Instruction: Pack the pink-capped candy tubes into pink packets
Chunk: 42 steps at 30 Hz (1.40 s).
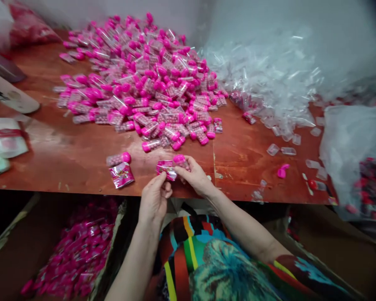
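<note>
Over the table's front edge, my left hand [153, 196] pinches a small shiny pink packet [164, 166] between thumb and fingers. My right hand [196, 176] is closed round a clear tube with a pink cap [179, 160]; its fingers cover much of the tube. The packet and the tube are side by side, and the right thumb reaches the packet's edge. To the left on the table lie another capped tube of pink beads [115, 159] and, just below it, a pink packet [122, 174].
A big heap of pink-capped tubes [144, 92] covers the back of the wooden table [65, 159]. Clear empty tubes [269, 79] are piled at right, near a plastic bag [341, 138]. Below the edge, a box holds pink packets [78, 246]. A pink cap [282, 170] lies at right.
</note>
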Tool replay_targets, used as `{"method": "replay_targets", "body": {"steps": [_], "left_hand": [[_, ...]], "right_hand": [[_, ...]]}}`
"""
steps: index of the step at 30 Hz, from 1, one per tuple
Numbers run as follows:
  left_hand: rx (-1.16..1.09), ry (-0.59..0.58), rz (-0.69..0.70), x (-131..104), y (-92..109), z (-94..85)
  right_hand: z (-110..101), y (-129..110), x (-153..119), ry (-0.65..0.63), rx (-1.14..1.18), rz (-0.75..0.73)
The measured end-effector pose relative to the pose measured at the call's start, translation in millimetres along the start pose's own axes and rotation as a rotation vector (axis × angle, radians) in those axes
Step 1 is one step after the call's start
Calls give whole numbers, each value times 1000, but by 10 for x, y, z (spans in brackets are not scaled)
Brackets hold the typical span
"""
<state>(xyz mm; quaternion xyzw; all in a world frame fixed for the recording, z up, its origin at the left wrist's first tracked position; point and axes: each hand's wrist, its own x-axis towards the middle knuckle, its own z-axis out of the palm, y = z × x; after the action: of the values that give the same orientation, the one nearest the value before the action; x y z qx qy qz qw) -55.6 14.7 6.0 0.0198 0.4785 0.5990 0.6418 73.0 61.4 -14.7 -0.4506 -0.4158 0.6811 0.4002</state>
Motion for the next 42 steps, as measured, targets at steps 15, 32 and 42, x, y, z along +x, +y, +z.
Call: {"method": "replay_targets", "body": {"steps": [15,32,42], "left_hand": [[-107,201,-6,66,-45,83],[93,-132,-79,33,-86,2],[187,-214,-120,18,-96,-29]], "right_hand": [[26,215,-360,-34,-71,-106],[-55,186,-336,-238,-75,-46],[-93,151,-357,-287,-6,62]]}}
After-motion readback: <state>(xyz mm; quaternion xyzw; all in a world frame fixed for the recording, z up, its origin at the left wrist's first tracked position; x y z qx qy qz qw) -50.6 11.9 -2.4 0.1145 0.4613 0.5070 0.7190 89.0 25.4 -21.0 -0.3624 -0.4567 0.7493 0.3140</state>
